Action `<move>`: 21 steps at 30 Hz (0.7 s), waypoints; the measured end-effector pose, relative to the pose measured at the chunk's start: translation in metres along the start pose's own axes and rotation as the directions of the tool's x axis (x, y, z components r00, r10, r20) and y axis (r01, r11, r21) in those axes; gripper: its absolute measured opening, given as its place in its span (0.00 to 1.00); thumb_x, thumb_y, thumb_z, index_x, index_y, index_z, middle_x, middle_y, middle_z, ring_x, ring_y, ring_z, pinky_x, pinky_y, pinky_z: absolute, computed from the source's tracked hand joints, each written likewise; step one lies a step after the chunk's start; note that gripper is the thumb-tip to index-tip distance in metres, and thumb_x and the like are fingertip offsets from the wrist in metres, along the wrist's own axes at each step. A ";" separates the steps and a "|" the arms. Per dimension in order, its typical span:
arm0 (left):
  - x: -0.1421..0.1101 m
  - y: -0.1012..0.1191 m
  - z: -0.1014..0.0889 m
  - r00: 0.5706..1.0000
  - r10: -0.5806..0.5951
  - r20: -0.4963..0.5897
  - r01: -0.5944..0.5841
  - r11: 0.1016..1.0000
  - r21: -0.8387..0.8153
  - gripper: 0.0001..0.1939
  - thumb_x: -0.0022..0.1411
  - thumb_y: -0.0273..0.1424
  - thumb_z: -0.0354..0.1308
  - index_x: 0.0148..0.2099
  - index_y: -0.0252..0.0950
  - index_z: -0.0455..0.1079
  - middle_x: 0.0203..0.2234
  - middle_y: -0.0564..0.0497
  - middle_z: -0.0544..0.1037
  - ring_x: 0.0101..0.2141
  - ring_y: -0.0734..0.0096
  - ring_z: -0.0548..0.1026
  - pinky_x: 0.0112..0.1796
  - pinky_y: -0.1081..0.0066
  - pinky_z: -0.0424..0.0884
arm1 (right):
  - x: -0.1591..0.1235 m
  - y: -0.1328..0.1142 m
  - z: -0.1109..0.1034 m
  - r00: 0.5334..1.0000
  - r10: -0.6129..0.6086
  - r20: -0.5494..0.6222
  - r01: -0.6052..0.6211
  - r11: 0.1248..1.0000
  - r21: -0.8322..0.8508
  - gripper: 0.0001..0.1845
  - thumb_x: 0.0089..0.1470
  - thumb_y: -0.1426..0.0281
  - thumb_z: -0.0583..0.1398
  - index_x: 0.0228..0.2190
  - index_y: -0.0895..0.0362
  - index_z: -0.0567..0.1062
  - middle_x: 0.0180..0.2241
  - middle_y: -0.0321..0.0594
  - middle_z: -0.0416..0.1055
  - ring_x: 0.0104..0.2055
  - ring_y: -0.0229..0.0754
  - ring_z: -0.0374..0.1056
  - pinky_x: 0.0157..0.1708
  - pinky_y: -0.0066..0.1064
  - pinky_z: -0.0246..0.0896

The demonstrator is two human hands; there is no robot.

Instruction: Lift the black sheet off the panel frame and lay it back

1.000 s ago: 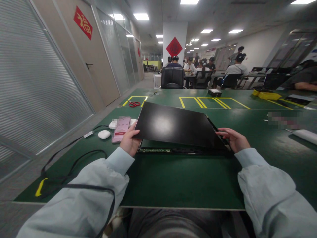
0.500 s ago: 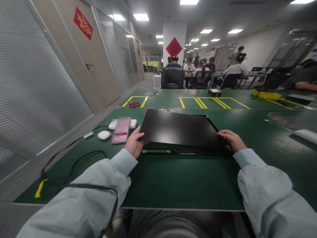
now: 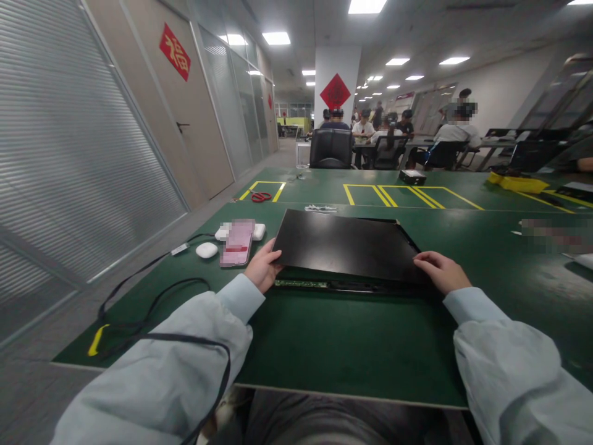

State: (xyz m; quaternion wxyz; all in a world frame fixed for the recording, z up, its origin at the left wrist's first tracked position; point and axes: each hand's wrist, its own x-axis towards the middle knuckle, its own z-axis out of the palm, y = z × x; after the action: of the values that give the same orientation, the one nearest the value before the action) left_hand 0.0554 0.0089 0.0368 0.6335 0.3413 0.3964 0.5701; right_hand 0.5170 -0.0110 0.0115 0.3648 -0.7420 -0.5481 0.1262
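A thin black display panel [image 3: 345, 247] is held at a slight tilt over a black frame [image 3: 370, 288] on the green table. Along the frame's near side a strip of green circuit board [image 3: 301, 284] shows. My left hand [image 3: 263, 267] grips the panel's left edge, thumb on top and fingers underneath. At the right edge, my right hand [image 3: 442, 271] pinches the panel near its front corner; its fingertips are partly hidden. The panel covers most of the frame, whose far right corner stays visible.
Left of the panel lie a phone [image 3: 238, 242], a white rounded case [image 3: 206, 250] and a black cable [image 3: 178, 285]. Red scissors [image 3: 261, 197], a small black box [image 3: 412, 177] and a yellow tray [image 3: 517, 183] are farther back. People sit at tables beyond.
The camera has turned slightly left, so the scene sits farther right. Both hands still hold the panel; the right fingers reach a little more over its edge.
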 end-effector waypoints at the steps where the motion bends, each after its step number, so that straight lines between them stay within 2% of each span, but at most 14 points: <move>1: 0.000 0.000 0.000 1.000 -0.001 0.006 0.001 1.000 -0.001 0.34 0.54 0.20 0.64 0.64 0.41 0.74 0.48 0.46 0.85 0.44 0.61 0.82 0.39 0.68 0.78 | 0.000 0.000 0.000 1.000 0.004 0.003 -0.004 1.000 -0.031 0.21 0.40 0.49 0.62 0.30 0.50 0.82 0.30 0.41 0.78 0.34 0.50 0.72 0.37 0.41 0.64; 6: 0.002 -0.003 -0.001 1.000 -0.007 -0.030 0.007 1.000 -0.024 0.30 0.56 0.21 0.65 0.61 0.41 0.75 0.50 0.46 0.84 0.46 0.60 0.82 0.44 0.63 0.80 | 0.004 0.008 0.001 0.999 0.025 0.021 -0.023 0.994 -0.105 0.20 0.42 0.51 0.63 0.32 0.50 0.84 0.28 0.40 0.77 0.32 0.49 0.72 0.36 0.41 0.65; 12: 0.003 -0.004 -0.001 0.996 -0.022 -0.087 0.017 0.998 -0.054 0.23 0.55 0.19 0.66 0.53 0.38 0.73 0.44 0.46 0.84 0.44 0.60 0.83 0.46 0.59 0.80 | 0.008 0.018 0.003 1.000 0.017 -0.004 -0.017 0.998 -0.056 0.19 0.41 0.52 0.64 0.32 0.49 0.84 0.30 0.40 0.80 0.33 0.49 0.74 0.36 0.41 0.66; 17: 0.005 -0.003 0.000 0.995 0.069 -0.073 -0.071 0.997 -0.026 0.22 0.54 0.20 0.67 0.51 0.37 0.73 0.43 0.45 0.84 0.46 0.58 0.82 0.50 0.57 0.78 | 0.007 0.018 0.003 0.999 0.043 0.012 -0.043 0.999 -0.033 0.19 0.40 0.53 0.64 0.32 0.49 0.84 0.31 0.40 0.80 0.34 0.50 0.74 0.37 0.41 0.66; 21: 0.012 -0.003 -0.009 0.977 0.214 -0.003 -0.213 0.974 0.082 0.22 0.50 0.25 0.72 0.48 0.36 0.76 0.49 0.43 0.84 0.56 0.52 0.78 0.61 0.54 0.70 | 0.006 0.016 0.002 0.999 0.048 0.011 -0.047 0.998 -0.052 0.18 0.40 0.54 0.65 0.32 0.49 0.84 0.32 0.40 0.79 0.34 0.49 0.74 0.36 0.40 0.66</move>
State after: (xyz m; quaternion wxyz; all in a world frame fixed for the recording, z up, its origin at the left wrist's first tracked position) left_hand 0.0491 0.0207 0.0284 0.5519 0.4040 0.3839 0.6204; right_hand 0.5291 -0.0070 0.0004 0.3391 -0.7632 -0.5356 0.1250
